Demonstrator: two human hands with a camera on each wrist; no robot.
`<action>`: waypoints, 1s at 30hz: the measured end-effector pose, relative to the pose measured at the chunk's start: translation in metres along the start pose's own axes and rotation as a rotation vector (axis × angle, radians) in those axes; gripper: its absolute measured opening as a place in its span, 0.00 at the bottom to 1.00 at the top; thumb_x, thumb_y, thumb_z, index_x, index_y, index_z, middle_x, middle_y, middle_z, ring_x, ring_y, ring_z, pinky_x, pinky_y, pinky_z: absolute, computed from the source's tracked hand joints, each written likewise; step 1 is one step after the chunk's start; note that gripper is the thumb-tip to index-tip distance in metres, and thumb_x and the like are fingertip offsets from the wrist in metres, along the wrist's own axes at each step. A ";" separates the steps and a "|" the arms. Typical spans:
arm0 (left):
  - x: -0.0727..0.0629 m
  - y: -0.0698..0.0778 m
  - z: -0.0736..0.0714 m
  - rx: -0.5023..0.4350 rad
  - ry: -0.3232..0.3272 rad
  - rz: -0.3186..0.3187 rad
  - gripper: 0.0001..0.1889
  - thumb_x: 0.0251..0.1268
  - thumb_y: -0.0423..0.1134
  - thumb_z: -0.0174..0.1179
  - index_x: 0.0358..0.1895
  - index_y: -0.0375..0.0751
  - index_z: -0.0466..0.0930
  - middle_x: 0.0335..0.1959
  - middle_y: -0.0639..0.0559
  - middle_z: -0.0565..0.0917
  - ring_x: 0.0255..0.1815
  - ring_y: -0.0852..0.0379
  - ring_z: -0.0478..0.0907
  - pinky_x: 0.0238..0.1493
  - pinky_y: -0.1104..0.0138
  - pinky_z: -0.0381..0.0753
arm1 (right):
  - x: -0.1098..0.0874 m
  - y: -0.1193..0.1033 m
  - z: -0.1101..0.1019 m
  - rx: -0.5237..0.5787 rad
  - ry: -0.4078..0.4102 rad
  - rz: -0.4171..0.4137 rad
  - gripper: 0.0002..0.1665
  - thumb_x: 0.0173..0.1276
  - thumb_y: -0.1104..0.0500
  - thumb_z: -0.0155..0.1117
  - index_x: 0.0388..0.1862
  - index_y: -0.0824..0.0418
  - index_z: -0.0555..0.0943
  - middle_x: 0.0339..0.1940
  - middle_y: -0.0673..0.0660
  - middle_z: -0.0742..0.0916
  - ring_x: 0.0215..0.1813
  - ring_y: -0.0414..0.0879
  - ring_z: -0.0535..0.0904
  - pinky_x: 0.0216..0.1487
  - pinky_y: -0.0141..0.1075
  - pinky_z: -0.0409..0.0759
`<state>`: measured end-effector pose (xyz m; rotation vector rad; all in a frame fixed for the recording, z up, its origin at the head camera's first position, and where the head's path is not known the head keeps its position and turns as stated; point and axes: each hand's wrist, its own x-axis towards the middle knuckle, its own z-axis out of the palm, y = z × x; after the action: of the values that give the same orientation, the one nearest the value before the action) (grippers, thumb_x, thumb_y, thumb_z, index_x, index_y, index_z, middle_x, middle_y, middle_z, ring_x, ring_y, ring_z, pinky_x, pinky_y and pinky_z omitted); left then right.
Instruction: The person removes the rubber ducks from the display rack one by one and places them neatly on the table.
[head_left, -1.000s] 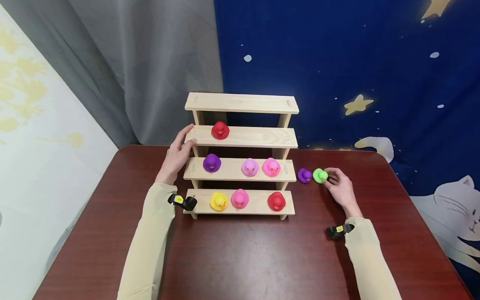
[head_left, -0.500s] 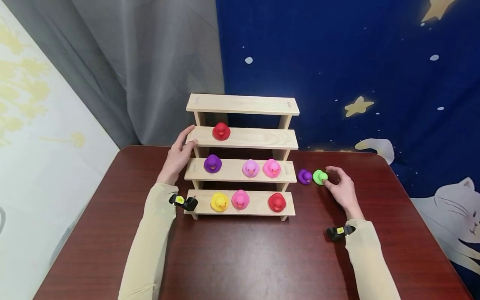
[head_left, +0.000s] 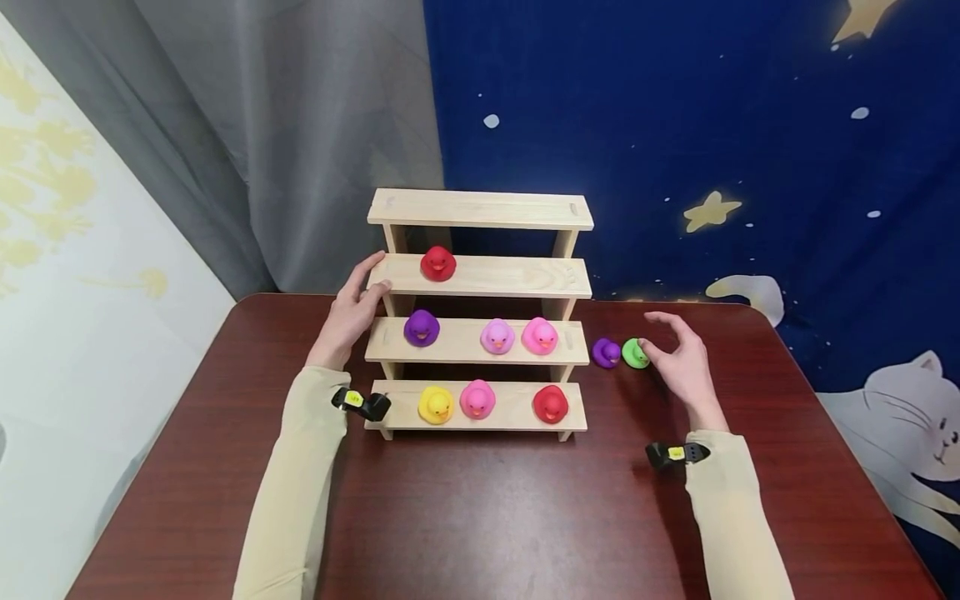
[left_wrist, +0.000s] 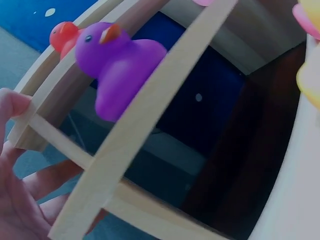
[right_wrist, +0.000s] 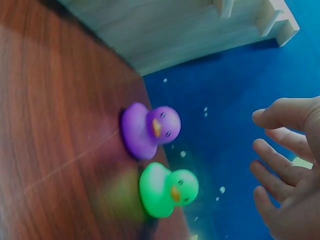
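A tiered wooden display stand point(head_left: 480, 275) carries rubber ducks on its steps. My left hand point(head_left: 347, 323) grips the left end of its second step from the top; in the left wrist view the thumb lies on the board and the other fingers reach behind it. A purple duck point(left_wrist: 120, 65) sits nearby on the step below. On the table right of the stand, a green duck point(head_left: 635, 353) and a purple duck point(head_left: 606, 352) stand side by side. Holding nothing, my right hand point(head_left: 684, 371) hovers by the green duck, its fingers spread apart point(right_wrist: 290, 170).
One red duck point(head_left: 438, 263) sits on the second step. Two pink ducks point(head_left: 540, 336) share the third step with the purple one. Yellow point(head_left: 436, 405), pink point(head_left: 477, 400) and red ducks point(head_left: 551, 404) line the bottom step. Curtains hang behind the table point(head_left: 480, 517).
My right hand has let go of the green duck and lifted away, its thumb and fingers opening wider. The green duck stays beside the purple one. The left hand holds its place.
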<state>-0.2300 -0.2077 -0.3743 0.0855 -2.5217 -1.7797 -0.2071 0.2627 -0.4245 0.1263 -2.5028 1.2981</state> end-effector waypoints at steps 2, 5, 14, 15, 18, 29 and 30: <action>0.000 -0.001 -0.002 -0.022 -0.016 0.004 0.27 0.73 0.51 0.51 0.73 0.68 0.60 0.25 0.53 0.68 0.24 0.59 0.65 0.28 0.67 0.62 | 0.000 -0.004 0.000 0.017 -0.003 -0.010 0.24 0.61 0.70 0.68 0.57 0.65 0.78 0.56 0.63 0.81 0.62 0.58 0.72 0.60 0.54 0.64; 0.001 -0.001 -0.003 -0.050 -0.032 0.005 0.27 0.72 0.50 0.52 0.72 0.67 0.61 0.18 0.57 0.62 0.21 0.61 0.62 0.25 0.67 0.61 | -0.001 -0.010 0.000 0.041 -0.005 -0.020 0.24 0.60 0.70 0.68 0.57 0.65 0.78 0.56 0.63 0.81 0.60 0.57 0.73 0.59 0.53 0.65; 0.000 0.003 -0.005 -0.093 -0.085 -0.019 0.28 0.73 0.49 0.52 0.74 0.68 0.57 0.51 0.39 0.76 0.53 0.47 0.73 0.45 0.57 0.73 | -0.005 -0.051 -0.002 0.124 -0.043 -0.077 0.26 0.62 0.73 0.65 0.60 0.72 0.75 0.57 0.68 0.79 0.62 0.63 0.71 0.63 0.45 0.65; 0.001 0.003 -0.005 -0.109 -0.100 -0.025 0.29 0.74 0.48 0.52 0.74 0.67 0.56 0.54 0.36 0.75 0.55 0.46 0.72 0.48 0.55 0.73 | -0.006 -0.061 -0.002 0.133 -0.052 -0.089 0.25 0.62 0.74 0.65 0.59 0.73 0.75 0.57 0.69 0.79 0.63 0.63 0.71 0.63 0.45 0.65; 0.002 0.005 -0.008 -0.162 -0.139 -0.035 0.30 0.74 0.46 0.52 0.76 0.65 0.53 0.62 0.32 0.71 0.60 0.42 0.70 0.56 0.47 0.70 | -0.007 -0.086 -0.001 0.148 -0.074 -0.117 0.25 0.62 0.74 0.64 0.59 0.75 0.74 0.57 0.71 0.78 0.62 0.64 0.70 0.64 0.45 0.65; 0.004 0.006 -0.013 -0.234 -0.203 -0.074 0.33 0.73 0.43 0.54 0.76 0.63 0.52 0.65 0.30 0.67 0.64 0.38 0.67 0.61 0.43 0.63 | -0.005 -0.117 0.016 0.210 -0.103 -0.175 0.25 0.61 0.75 0.64 0.59 0.75 0.74 0.58 0.70 0.79 0.64 0.62 0.70 0.65 0.48 0.65; 0.003 0.007 -0.013 -0.235 -0.202 -0.076 0.33 0.73 0.43 0.54 0.76 0.64 0.52 0.65 0.30 0.67 0.64 0.38 0.67 0.61 0.43 0.63 | -0.004 -0.120 0.017 0.216 -0.104 -0.185 0.25 0.61 0.75 0.64 0.59 0.75 0.74 0.57 0.71 0.79 0.64 0.62 0.70 0.65 0.52 0.63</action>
<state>-0.2324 -0.2181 -0.3636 -0.0094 -2.4420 -2.2050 -0.1810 0.1783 -0.3412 0.4745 -2.3601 1.5125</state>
